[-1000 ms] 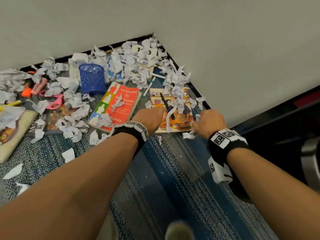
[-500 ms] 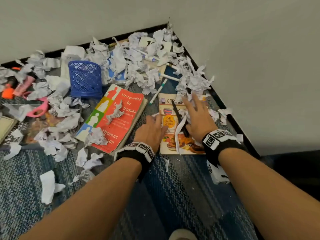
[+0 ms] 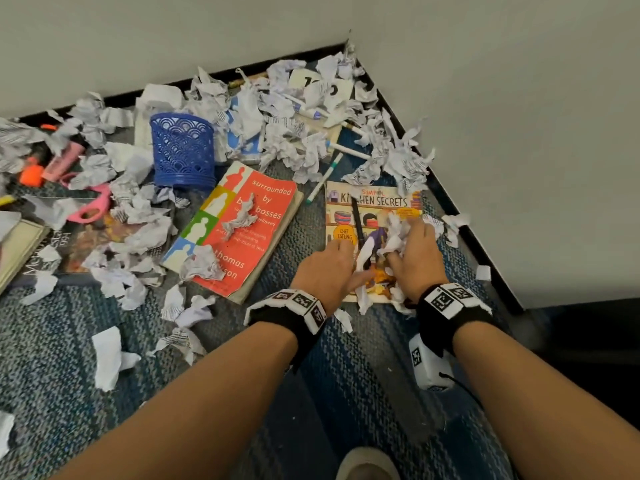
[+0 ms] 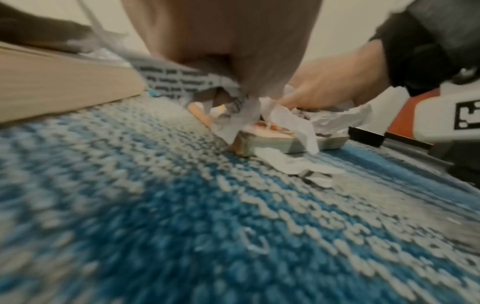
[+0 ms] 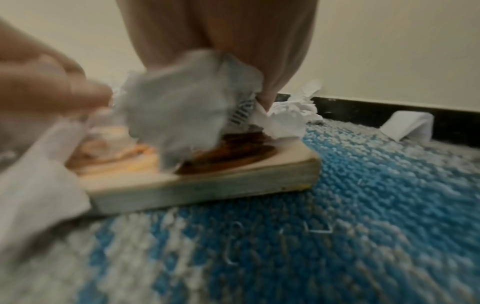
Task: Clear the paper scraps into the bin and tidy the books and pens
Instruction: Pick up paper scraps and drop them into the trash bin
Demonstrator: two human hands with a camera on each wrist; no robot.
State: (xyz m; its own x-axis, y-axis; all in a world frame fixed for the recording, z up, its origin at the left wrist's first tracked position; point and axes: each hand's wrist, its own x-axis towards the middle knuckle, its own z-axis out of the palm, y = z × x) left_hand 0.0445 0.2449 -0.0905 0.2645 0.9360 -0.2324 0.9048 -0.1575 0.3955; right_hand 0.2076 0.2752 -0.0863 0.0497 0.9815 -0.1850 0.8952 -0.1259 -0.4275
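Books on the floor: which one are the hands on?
The Kitchen Secrets cookbook, nearest the right wall. Both the left hand and right hand gather paper scraps on it; the red book lies untouched.

Right hand (image 5: 221, 41) grips crumpled paper scraps (image 5: 187, 107) over a book (image 5: 207, 185) on blue carpet (image 5: 363, 226).

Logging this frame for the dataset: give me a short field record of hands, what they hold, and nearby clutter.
left hand: on the Kitchen Secrets cookbook, gathering paper scraps
right hand: fingers curled round crumpled scraps on the same book
black pen: lying on the cookbook cover, by the left fingers
red paperback: flat on the carpet, scraps on top
blue pen cup: upright, behind the paperback
pink scissors: far left among scraps
bin: not in view
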